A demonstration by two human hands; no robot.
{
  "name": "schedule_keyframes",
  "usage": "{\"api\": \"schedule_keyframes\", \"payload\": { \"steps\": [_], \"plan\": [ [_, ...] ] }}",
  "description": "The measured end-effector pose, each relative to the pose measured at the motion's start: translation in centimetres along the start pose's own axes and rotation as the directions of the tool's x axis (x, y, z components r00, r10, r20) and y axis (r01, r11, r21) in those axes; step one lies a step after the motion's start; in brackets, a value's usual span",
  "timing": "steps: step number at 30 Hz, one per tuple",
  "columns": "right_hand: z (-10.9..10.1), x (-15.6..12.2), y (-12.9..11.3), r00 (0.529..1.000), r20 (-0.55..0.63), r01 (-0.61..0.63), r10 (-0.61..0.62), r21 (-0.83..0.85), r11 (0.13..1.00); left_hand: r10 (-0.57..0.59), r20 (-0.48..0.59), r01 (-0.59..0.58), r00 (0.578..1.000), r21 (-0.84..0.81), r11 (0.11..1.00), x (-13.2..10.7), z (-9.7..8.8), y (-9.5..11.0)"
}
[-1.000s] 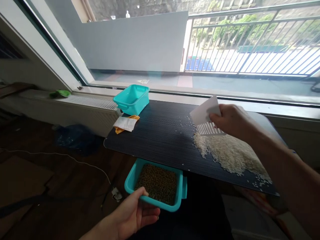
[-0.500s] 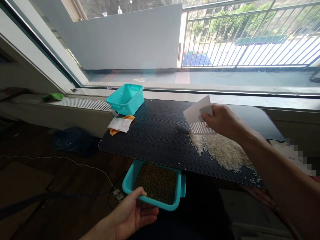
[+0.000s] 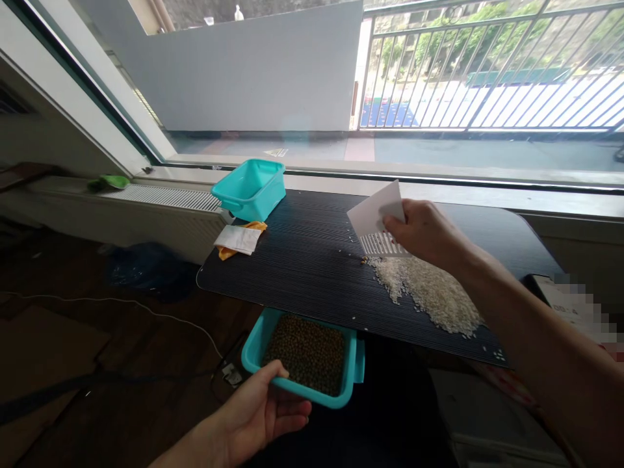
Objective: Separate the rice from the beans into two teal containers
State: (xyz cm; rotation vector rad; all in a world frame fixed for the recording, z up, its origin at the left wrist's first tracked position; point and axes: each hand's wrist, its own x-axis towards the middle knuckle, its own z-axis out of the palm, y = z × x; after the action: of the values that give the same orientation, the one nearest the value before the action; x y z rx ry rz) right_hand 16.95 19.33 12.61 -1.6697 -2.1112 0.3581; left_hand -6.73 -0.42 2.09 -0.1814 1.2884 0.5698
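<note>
Your left hand (image 3: 258,416) clamps the bin (image 3: 312,394) of beans (image 3: 305,354) just below the table (image 3: 302,273) edge, as a catcher. Your right hand (image 3: 424,231) pinches a comb (image 3: 375,218), teeth down against the rice (image 3: 433,296).

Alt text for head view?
Right hand holds a white comb-edged card at the edge of a rice pile on a black mat. Left hand holds a teal tub of dark beans below the mat's near edge. A second tub sits at its far left corner.

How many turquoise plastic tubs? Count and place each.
2. One turquoise plastic tub stands at the black ribbed tabletop's far left corner; the other tub, holding brownish-green beans, is gripped by the left hand below its near edge.
</note>
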Motion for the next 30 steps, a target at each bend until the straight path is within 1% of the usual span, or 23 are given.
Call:
{"api": "schedule_keyframes", "payload": {
  "steps": [4, 11, 17, 20, 22, 26, 30],
  "plan": [
    [0.3, -0.4, -0.6, 0.999, 0.032, 0.040, -0.041, 0.018, 0.999, -0.007, 0.011, 0.007, 1.000, -0.009, 1.000, -0.3, 0.2, 0.1],
    [-0.6, -1.1, -0.7, 0.999, 0.031, 0.042, -0.042, 0.021, 0.999, -0.013, 0.027, 0.013, 1.000, -0.007, 1.000, -0.2, 0.3, 0.2],
    [0.1, -2.3, -0.9, 0.992, 0.112, 0.053, -0.052, -0.008, 0.999, 0.005, 0.014, -0.005, 1.000, -0.014, 1.000, -0.1, 0.2, 0.0],
    [0.2, -3.0, -1.3, 0.984, 0.161, 0.071, -0.075, 0.034, 0.997, -0.007, 0.027, 0.007, 1.000, -0.018, 1.000, 0.0, 0.2, 0.0],
    [0.1, -3.3, -1.5, 0.983, 0.166, 0.075, -0.084, 0.054, 0.996, -0.011, 0.034, 0.012, 0.999, -0.016, 1.000, 0.0, 0.2, 0.0],
    [0.1, -3.4, -2.0, 0.983, 0.149, 0.105, -0.109, 0.037, 0.994, -0.018, 0.053, 0.019, 0.998, -0.013, 1.000, 0.0, 0.2, 0.0],
    [0.8, -4.1, -3.5, 0.969, 0.193, 0.152, -0.154, 0.028, 0.988, -0.017, 0.064, 0.018, 0.998, -0.017, 1.000, 0.0, 0.1, 0.0]
  ]
}}
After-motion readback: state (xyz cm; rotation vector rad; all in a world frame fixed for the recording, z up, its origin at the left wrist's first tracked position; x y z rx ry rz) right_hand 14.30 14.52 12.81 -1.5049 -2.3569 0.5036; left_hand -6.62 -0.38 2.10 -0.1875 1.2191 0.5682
